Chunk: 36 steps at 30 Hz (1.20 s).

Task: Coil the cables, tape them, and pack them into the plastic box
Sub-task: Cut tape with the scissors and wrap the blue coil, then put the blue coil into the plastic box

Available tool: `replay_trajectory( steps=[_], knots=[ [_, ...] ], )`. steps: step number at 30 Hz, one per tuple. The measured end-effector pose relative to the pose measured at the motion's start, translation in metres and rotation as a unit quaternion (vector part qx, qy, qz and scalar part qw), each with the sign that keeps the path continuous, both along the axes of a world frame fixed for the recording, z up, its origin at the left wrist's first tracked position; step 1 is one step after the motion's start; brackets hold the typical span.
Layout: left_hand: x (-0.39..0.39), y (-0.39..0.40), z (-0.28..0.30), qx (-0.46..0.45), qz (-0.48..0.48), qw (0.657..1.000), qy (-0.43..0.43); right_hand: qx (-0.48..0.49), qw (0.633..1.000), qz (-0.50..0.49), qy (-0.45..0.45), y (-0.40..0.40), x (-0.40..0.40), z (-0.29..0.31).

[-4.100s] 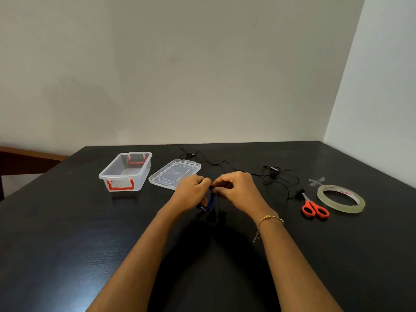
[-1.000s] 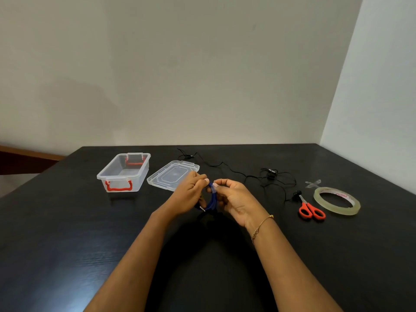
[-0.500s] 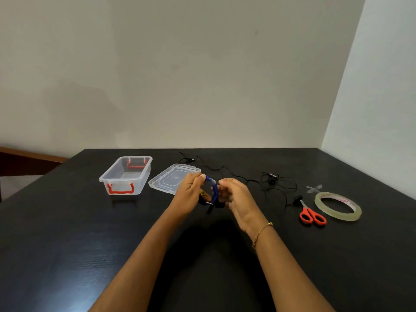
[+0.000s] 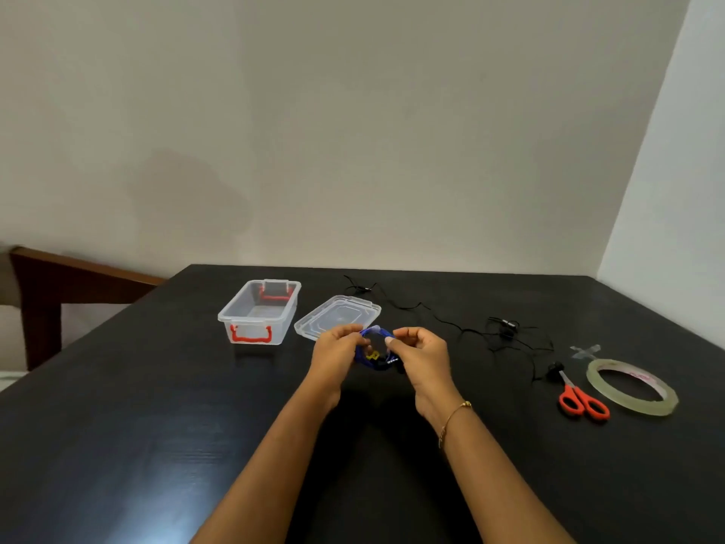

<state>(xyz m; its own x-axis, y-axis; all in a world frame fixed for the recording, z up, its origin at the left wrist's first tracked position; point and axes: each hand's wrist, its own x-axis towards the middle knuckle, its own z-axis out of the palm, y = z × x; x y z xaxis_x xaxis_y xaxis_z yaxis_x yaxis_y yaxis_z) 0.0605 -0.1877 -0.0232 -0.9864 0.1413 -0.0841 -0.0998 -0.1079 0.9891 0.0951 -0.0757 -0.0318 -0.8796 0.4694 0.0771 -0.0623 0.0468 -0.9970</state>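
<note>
while both hands (image 4: 382, 353) hold the blue cable (image 4: 372, 347), its plugs blur

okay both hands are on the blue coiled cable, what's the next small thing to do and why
Probably press the tape flat around the blue cable, then carry it left to the plastic box. Left hand and right hand both pinch the coil, a pale tape piece shows on top, and the box stands open, lid beside it.

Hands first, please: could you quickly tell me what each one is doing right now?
Left hand: holding the coiled blue cable.
Right hand: pinching the same blue cable at its other side.
</note>
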Motion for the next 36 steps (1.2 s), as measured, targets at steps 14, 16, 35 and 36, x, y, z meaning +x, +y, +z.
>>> replay_trajectory(
  steps=[14,16,35,36],
  knots=[
    [-0.105,-0.125,0.038,-0.177,0.202,0.956,0.119,0.12,0.989,0.081,0.004,-0.114,-0.129,0.032],
    [-0.118,-0.135,0.034,-0.247,0.194,0.941,0.124,0.203,0.976,0.077,0.007,-0.121,-0.141,0.035],
    [-0.136,-0.146,0.032,-0.705,0.044,0.694,0.135,0.595,0.781,0.158,-0.103,-0.166,-0.165,0.03],
    [-0.134,-0.147,0.033,-0.714,0.034,0.687,0.131,0.592,0.781,0.165,-0.109,-0.168,-0.164,0.03]
  ],
)
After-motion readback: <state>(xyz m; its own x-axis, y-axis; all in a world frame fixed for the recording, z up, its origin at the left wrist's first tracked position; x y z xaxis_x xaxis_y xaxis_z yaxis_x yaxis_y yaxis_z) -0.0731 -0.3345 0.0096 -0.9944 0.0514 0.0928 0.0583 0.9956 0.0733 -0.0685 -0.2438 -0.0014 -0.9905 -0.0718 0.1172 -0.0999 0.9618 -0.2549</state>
